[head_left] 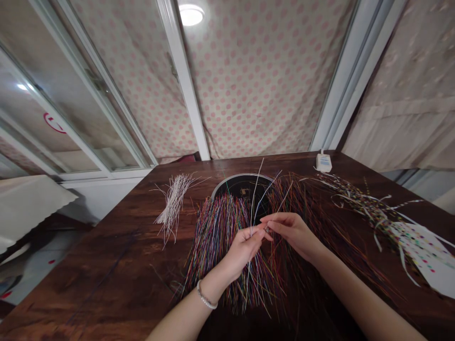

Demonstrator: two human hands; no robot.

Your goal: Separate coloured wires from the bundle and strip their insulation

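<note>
Thin pale strands (259, 192) rise from between the fingers of my left hand (247, 244), which is closed around them. My right hand (293, 232) touches its fingertips to the left ones and pinches a thin strand that points up and right. Below both hands lies a large bundle of multicolored strands (216, 232), spread over the table. More orange and dark strands (320, 222) lie under and beyond my right hand. A round black plate or mat with a light rim (232, 179) is partly covered by the strands.
A bundle of white strands (176, 201) lies at the left on the dark wooden table (117, 241). On the right are dotted strips (369, 203) and a white dotted sheet (426, 255). A small white box (323, 162) stands at the back edge, before a curtained window.
</note>
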